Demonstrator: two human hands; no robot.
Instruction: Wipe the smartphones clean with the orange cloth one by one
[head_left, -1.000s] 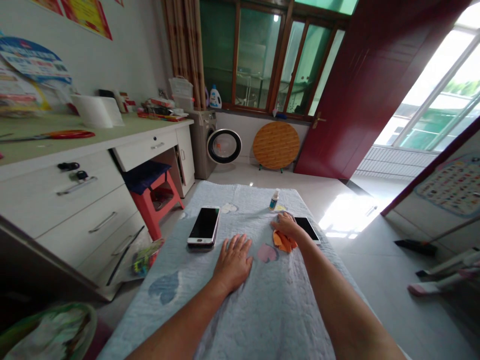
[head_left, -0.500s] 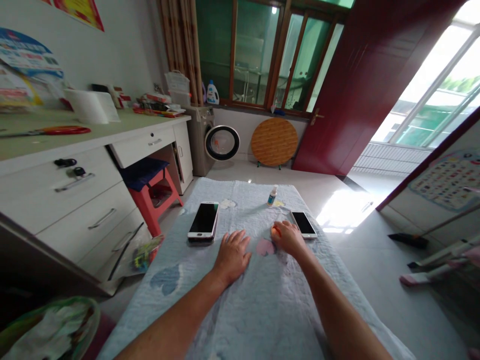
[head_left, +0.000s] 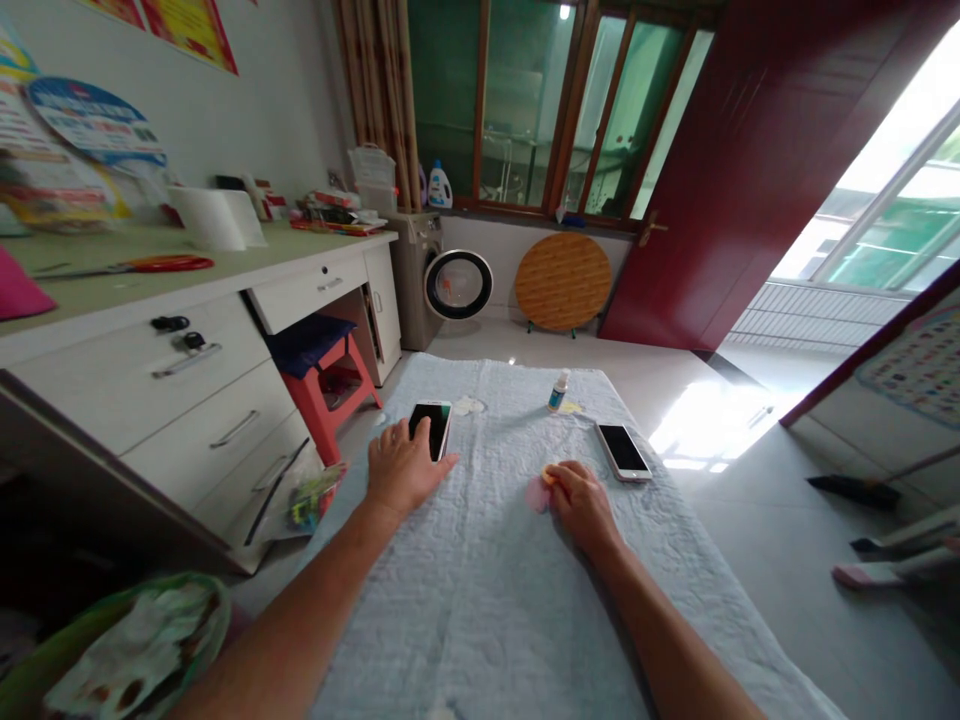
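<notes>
On the cloth-covered table lie white smartphones, which looked stacked half a second ago; the upper smartphone point(head_left: 437, 428) shows its dark screen at the left. My left hand point(head_left: 401, 468) is over its near end, fingers spread and thumb out to the right, hiding part of it. Whether it touches the phone is hard to tell. My right hand point(head_left: 585, 503) is closed on a small orange-yellow pad point(head_left: 549, 474), low over the cloth, beside a pink print. To its right another white smartphone point(head_left: 624, 453) lies face up. A small spray bottle point(head_left: 558, 391) stands upright farther back.
A pale blue quilted cloth point(head_left: 465, 600) covers the table. At the left are a white desk point(head_left: 225, 385) with drawers, a red stool point(head_left: 337, 390) and a waste bin point(head_left: 217, 620). Behind stand a washing machine point(head_left: 415, 275) with its door ajar and a round wooden tabletop point(head_left: 562, 283).
My left hand has moved left from the bare cloth onto the left smartphone. My right hand has drawn slightly back from the right phone, keeping the orange-yellow pad. The view has shifted a little.
</notes>
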